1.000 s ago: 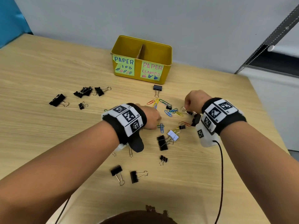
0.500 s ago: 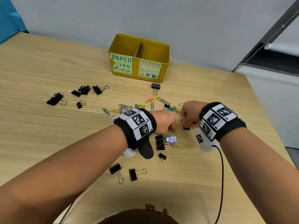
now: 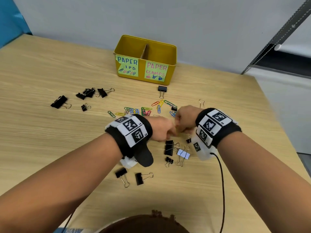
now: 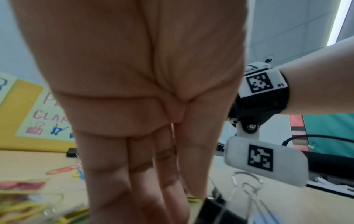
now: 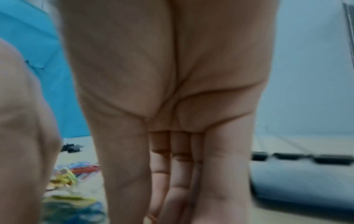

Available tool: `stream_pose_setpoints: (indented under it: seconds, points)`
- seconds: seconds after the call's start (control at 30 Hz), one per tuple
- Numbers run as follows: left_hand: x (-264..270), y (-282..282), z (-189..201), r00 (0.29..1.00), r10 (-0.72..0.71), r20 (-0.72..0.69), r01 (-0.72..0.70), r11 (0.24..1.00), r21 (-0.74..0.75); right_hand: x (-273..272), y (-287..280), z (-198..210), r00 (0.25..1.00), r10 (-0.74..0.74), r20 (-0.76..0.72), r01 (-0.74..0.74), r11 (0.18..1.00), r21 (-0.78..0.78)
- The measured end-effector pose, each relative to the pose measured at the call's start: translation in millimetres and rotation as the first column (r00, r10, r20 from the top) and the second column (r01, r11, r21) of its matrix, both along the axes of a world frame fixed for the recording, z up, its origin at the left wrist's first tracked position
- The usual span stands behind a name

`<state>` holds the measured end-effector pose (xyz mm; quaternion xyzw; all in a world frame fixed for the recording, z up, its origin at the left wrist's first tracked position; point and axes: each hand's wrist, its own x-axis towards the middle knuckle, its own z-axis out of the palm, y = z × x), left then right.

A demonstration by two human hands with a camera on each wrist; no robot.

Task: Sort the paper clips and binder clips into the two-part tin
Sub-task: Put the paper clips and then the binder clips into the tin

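Observation:
The yellow two-part tin [image 3: 170,78] stands at the back, labelled for paper clips on the left and paper clamps on the right. Coloured paper clips [image 3: 145,111] lie scattered in front of it. My left hand [image 3: 171,132] and right hand [image 3: 180,127] meet knuckle to knuckle just above the table, fingers curled down. In the left wrist view the left hand [image 4: 184,201] pinches a yellow paper clip [image 4: 193,199] under the thumb tip. The right hand [image 5: 172,212] has its fingers bunched against the thumb; what they hold is hidden.
Black binder clips [image 3: 169,147] and a pale one [image 3: 183,153] lie right below the hands. More black ones sit at the front [image 3: 139,179], at the left [image 3: 87,94] and near the tin [image 3: 162,89]. The table's right edge [image 3: 276,115] is close.
Both hands have drawn together over the pile until they touch. The left hand moved right from the clips it was on; the right hand moved slightly towards me and left.

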<state>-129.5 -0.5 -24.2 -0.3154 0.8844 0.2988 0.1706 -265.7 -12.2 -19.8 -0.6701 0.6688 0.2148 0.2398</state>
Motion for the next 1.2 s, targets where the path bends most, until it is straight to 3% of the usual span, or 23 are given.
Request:
stream_pose_setpoints:
  seconds: [0.07, 0.13, 0.27, 0.33, 0.43, 0.53, 0.63, 0.7, 0.8, 0.87, 0.93, 1.1, 1.2]
  points:
    - [3, 3, 0, 1.0, 0.008, -0.002, -0.008, 0.993, 0.119, 5, -2, 1, 0.984, -0.078, 0.158, 0.079, 0.997, 0.003]
    - [10, -1, 3, 0.994, 0.105, -0.037, -0.098, 0.982, 0.163, 3, -4, 5, 0.981, -0.077, 0.179, 0.081, 0.997, -0.016]
    - [26, -15, 4, 0.975, 0.217, -0.049, -0.22, 0.971, -0.09, 0, -2, 5, 0.998, -0.005, 0.07, 0.0, 0.998, 0.068]
    - [25, -14, 3, 0.981, 0.193, -0.003, -0.192, 0.972, -0.133, 5, -2, -4, 0.987, -0.038, 0.156, 0.026, 0.997, 0.079]
    - [18, -10, 2, 0.987, 0.155, 0.047, -0.145, 0.975, -0.17, 9, -5, -6, 0.914, -0.173, 0.367, 0.151, 0.985, 0.086]
    - [18, -7, -1, 0.993, 0.081, 0.083, -0.065, 0.982, -0.175, -2, -12, 1, 0.909, -0.221, 0.353, 0.201, 0.975, 0.093]
    - [19, -4, -2, 0.968, -0.086, 0.234, 0.109, 0.99, -0.085, -9, -13, -1, 0.935, -0.228, 0.271, 0.182, 0.966, 0.183]
    - [17, -3, -5, 0.94, -0.138, 0.313, 0.161, 0.986, -0.051, -9, -14, -3, 0.907, -0.273, 0.322, 0.203, 0.951, 0.235]
    - [24, -7, -9, 0.913, -0.114, 0.392, 0.152, 0.986, -0.067, -17, -25, 6, 0.839, -0.343, 0.422, 0.343, 0.936, 0.078]
    - [33, -11, -9, 0.905, -0.059, 0.422, 0.11, 0.989, -0.098, -27, -35, 13, 0.862, -0.31, 0.4, 0.392, 0.909, -0.14]
    - [36, -15, -3, 0.91, -0.011, 0.415, 0.07, 0.989, -0.127, -30, -40, 15, 0.894, -0.284, 0.347, 0.382, 0.887, -0.258]
    - [11, -11, 2, 0.964, -0.011, 0.266, 0.054, 0.986, -0.156, -4, -41, -1, 0.978, -0.144, 0.151, 0.178, 0.954, -0.242]
    - [-4, -12, -6, 0.966, 0.024, 0.256, 0.024, 0.983, -0.182, 4, -42, -4, 0.993, -0.097, 0.067, 0.113, 0.951, -0.288]
